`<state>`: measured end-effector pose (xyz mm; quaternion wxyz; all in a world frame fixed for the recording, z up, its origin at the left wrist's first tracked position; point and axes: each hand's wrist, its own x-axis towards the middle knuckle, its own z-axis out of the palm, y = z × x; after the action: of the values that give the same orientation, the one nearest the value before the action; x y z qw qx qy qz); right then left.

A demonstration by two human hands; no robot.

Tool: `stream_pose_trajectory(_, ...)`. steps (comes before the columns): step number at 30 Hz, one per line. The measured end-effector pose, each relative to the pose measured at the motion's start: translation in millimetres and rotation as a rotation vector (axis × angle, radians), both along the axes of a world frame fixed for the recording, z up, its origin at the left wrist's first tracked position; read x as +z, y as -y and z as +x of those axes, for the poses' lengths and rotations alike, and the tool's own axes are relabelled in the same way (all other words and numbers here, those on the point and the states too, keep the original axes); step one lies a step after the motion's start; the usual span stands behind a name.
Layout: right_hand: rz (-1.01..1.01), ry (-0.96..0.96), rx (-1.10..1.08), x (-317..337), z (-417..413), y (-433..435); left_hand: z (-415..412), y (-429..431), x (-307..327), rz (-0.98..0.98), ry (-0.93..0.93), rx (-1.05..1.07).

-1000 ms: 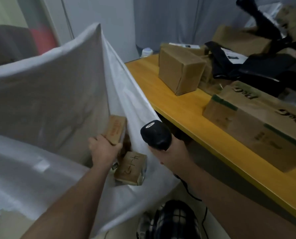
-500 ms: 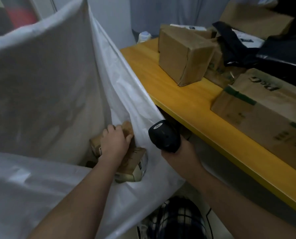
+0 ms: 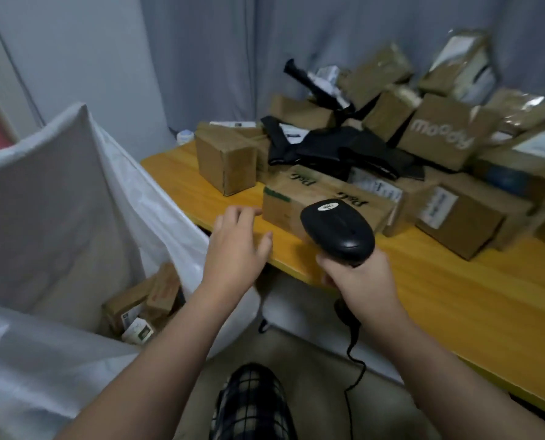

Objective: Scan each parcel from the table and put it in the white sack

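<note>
Many parcels (image 3: 439, 134) crowd the table (image 3: 423, 296); right hand (image 3: 360, 281) grips scanner (image 3: 338, 227).

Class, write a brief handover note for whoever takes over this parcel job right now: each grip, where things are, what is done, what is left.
The left grip is open and empty, reaching over the table edge toward the long box; contact is unclear.
The right grip holds the scanner above the table's near edge.
The sack stands open left of the table.
Done: a few parcels lie in the sack.
Left: the pile on the table, all to be scanned and sacked; the long box is probably next.
</note>
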<state>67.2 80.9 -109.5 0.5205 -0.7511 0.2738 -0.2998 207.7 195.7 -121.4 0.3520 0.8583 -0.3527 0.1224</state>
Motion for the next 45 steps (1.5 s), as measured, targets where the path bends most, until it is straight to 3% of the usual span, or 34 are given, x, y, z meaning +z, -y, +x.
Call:
stream_pose_trajectory(5, 0.013, 0.039, -0.128, 21.3, -66.0, 33.2, -29.2, 58.2, 26.9, 0.076, 0.027, -0.152)
stream_pose_trajectory(10, 0.166, 0.107, -0.172, 26.3, -96.2, 52.2, 16.1, 91.7, 55.3, 0.247, -0.251, 0.031)
stream_pose_trajectory(14, 0.33, 0.196, -0.187, 29.3, -98.2, 60.5, 16.5, 96.2, 46.1, 0.347, -0.36, -0.049)
stream_pose_trajectory(22, 0.381, 0.257, -0.178, 18.1, -102.6, 54.2, -50.7, 84.9, 21.7, 0.19, -0.227, -0.136)
stream_pose_trajectory(36, 0.398, 0.375, -0.364, -7.0, -169.1, 52.3, -89.8, 53.1, -32.4, 0.224, 0.471, -0.368)
stream_pose_trajectory(45, 0.514, 0.528, -0.385, 1.1, -202.2, 58.7, -96.3, 55.8, -10.0, 0.214, 0.527, -0.525)
